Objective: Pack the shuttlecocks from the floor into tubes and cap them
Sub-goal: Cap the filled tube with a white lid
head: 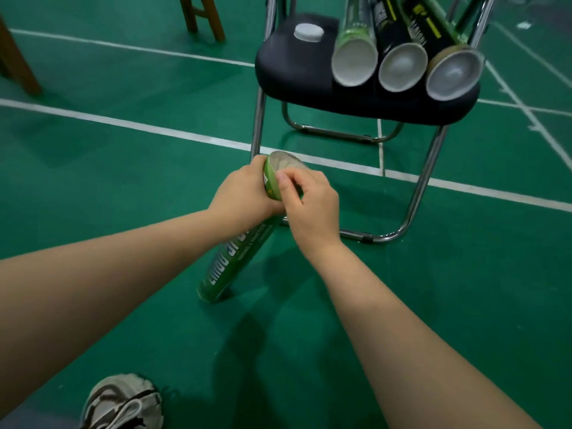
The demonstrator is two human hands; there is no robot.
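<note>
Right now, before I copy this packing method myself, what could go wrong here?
The green tube leans with its bottom end on the floor, gripped only near its mouth by the left hand and right hand; the base might skid. The three tubes lie loose on the chair seat, ends near its front, and could slide off.

A tall green cardboard tube [235,258] stands tilted, its lower end on the green court floor [123,156]. The left hand [244,193] grips it near the open top. The right hand [309,202] curls at the rim, apparently pinching it; what lies inside is unclear. Behind, a black padded folding chair [288,66] carries a round white plastic cap [308,32] and three tubes [402,65] lying side by side, ends facing the camera. A grey patterned shoe [123,400] shows lower left.
</note>
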